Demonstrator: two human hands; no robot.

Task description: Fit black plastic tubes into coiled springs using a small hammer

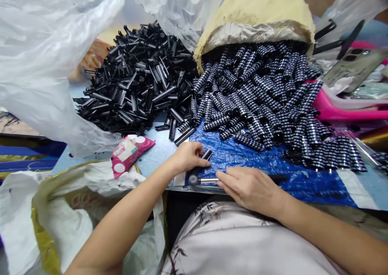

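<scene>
My left hand (188, 156) is closed around a small black tube (207, 154) at the near edge of the table, on a blue tarp (242, 154). My right hand (247, 186) lies just to its right, fingers curled over a small hammer (201, 180) whose metal head points left and whose dark handle sticks out past the hand. A heap of plain black plastic clips (139, 81) lies at the back left. A bigger heap of black tubes with white printed marks (260, 93) spills from a tan sack (257, 12) at the back right.
Clear plastic bags (45, 57) hang over the left side. A pink packet (129, 152) lies near my left wrist. A pink plastic item (342, 109) and a phone (353, 65) are at the far right. White sacks (60, 218) sit below the table's left edge.
</scene>
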